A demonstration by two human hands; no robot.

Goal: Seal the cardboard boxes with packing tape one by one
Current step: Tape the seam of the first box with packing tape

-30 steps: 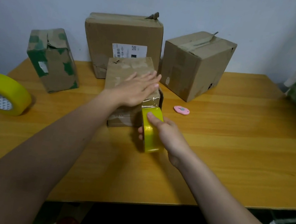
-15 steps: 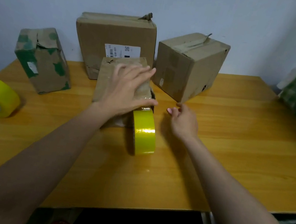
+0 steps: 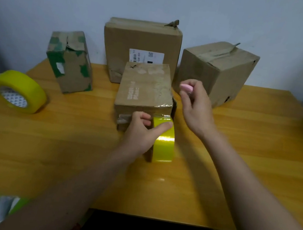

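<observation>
A small cardboard box [image 3: 145, 86] stands in the middle of the wooden table [image 3: 240, 147], with clear tape running down its near right corner. A yellow tape roll [image 3: 163, 146] stands on edge against the box's front, still joined to that strip. My left hand [image 3: 140, 133] grips the roll, thumb pressed on its top. My right hand [image 3: 193, 105] hovers to the right of the box, pinching a small pink cutter [image 3: 186, 87] between fingers and thumb.
Three more boxes stand at the back: a green-patched one [image 3: 70, 63] on the left, a large labelled one [image 3: 141, 42] behind the small box, a brown one [image 3: 218, 71] on the right. A second yellow tape roll [image 3: 18, 92] lies at the far left.
My left hand came off the box top and took hold of the tape roll. My right hand picked the pink cutter up from the table and raised it beside the box.
</observation>
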